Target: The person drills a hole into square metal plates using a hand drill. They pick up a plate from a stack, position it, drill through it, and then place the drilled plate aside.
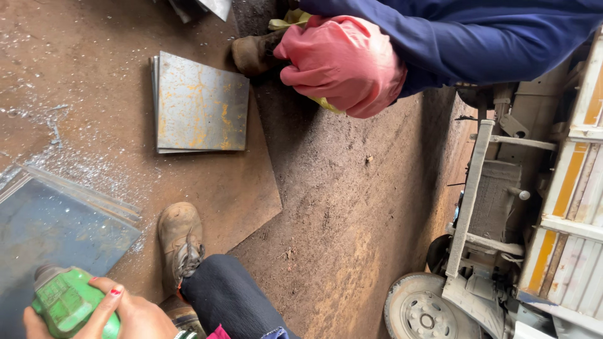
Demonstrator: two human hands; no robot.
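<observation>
1. The left hand (129, 314), bare with red-painted nails, has its grip clamped around a green power tool (66, 302) at the bottom left edge of the view.
2. Just beside it, a dark trouser leg (229, 295) ends in a worn brown boot (180, 242) standing on a large rusty steel sheet (251, 188) on the floor.
3. A grey-blue metal plate (50, 232) lies left of the boot, directly beyond the tool.
4. Farther on, a stack of square steel plates (201, 103) rests on the sheet.
5. The right hand is out of view.
6. Farthest, another person's pink-gloved hand (342, 63), in a blue sleeve (477, 37), hangs near a second boot (254, 53).
7. A small vehicle (502, 238) stands at right.
</observation>
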